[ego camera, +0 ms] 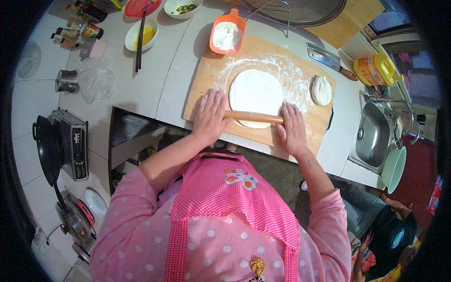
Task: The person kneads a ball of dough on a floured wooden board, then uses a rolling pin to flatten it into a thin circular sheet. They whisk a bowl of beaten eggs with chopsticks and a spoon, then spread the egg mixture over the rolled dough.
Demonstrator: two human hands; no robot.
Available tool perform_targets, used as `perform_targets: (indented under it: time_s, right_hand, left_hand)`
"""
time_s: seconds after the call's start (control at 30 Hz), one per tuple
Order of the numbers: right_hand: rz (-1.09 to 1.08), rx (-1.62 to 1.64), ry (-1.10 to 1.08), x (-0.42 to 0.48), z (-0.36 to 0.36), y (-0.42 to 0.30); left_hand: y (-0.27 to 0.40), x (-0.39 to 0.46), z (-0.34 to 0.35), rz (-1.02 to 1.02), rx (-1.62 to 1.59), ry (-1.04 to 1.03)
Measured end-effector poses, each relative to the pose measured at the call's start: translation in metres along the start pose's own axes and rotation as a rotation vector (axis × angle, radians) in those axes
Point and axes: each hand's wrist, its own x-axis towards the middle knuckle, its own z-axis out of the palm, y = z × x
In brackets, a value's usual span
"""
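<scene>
A wooden rolling pin (253, 117) lies across the near part of a flat, round sheet of dough (255, 90). My left hand (210, 116) rests over the pin's left end, fingers stretched forward. Over the right end lies my right hand (292, 127), in the same flat pose. Both palms press on the pin, and its two ends are hidden under them. Beneath the dough is a wooden board (208, 75) dusted with loose flour (292, 75). A smaller lump of dough (321, 90) sits at the board's right side.
An orange scoop of flour (228, 33) stands at the board's far edge. Right of it lie a cleaver (324, 56), a yellow oil jug (375, 69) and a steel sink (374, 135). Leftward are an egg bowl (149, 25) with chopsticks (140, 44) and a stove (74, 144). Another person (384, 225) sits lower right.
</scene>
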Motion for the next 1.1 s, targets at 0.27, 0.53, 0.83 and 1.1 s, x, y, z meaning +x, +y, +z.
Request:
perform_targets:
  time_s: [0.27, 0.53, 0.83, 1.1]
  right_hand:
    - [0.026, -0.046, 0.304, 0.152, 0.011, 0.036]
    - [-0.079, -0.037, -0.046, 0.006, -0.003, 0.009]
    - [-0.044, -0.062, 0.254, 0.207, 0.009, 0.034]
    - [-0.100, 0.074, -0.146, 0.034, -0.017, 0.023]
  left_hand:
    - [-0.043, 0.109, 0.002, -0.294, 0.075, 0.148]
    - [0.003, -0.007, -0.001, -0.021, 0.001, -0.042]
    - [-0.068, 0.127, -0.003, -0.536, 0.014, 0.158]
    - [0.020, -0.017, -0.007, -0.058, -0.114, -0.147]
